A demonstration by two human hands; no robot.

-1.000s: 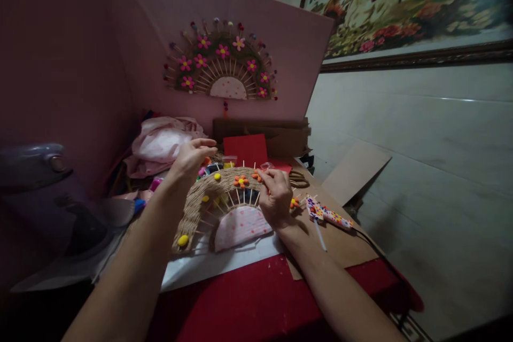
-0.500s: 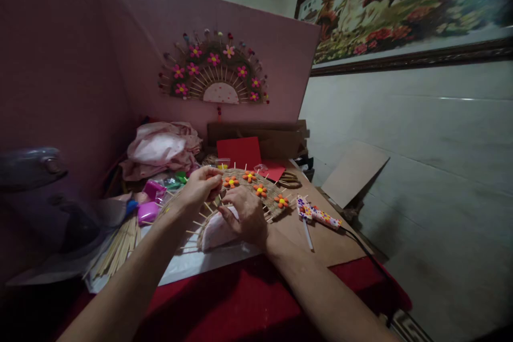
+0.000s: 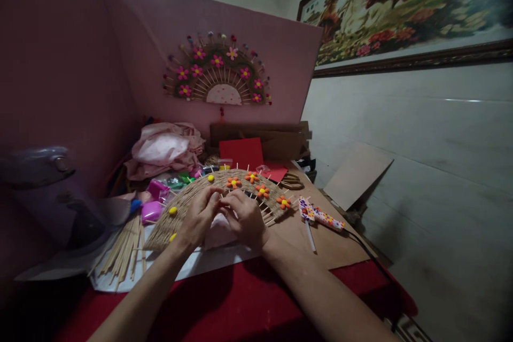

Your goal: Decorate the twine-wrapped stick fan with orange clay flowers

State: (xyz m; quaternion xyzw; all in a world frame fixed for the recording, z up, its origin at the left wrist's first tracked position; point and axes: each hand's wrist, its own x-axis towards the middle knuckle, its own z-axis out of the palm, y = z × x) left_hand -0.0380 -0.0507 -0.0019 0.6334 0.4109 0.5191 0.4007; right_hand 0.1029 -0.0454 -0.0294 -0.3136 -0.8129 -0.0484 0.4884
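A half-round fan of woven twine [image 3: 188, 203] lies flat on the table, with wooden spokes, orange flowers [image 3: 262, 191] and yellow dots on it. Both hands meet over its middle, above the pink dotted centre piece [image 3: 216, 238]. My left hand [image 3: 198, 217] has its fingers curled and pinched together at the spokes. My right hand [image 3: 244, 217] is curled too, its fingertips touching the left hand's. What they pinch is too small to make out.
A glue gun [image 3: 320, 216] with a dotted pattern lies right of the fan, its cord trailing right. Bamboo sticks [image 3: 120, 248] lie at the left beside pink clay tubs [image 3: 152, 211]. Scissors [image 3: 290, 180], red paper [image 3: 242, 152] and a pink bag [image 3: 162, 147] sit behind. A finished fan [image 3: 218, 72] hangs on the pink board.
Both hands have come back from the fan's far rim to its middle and closed together. The fan has shifted and turned on the table.
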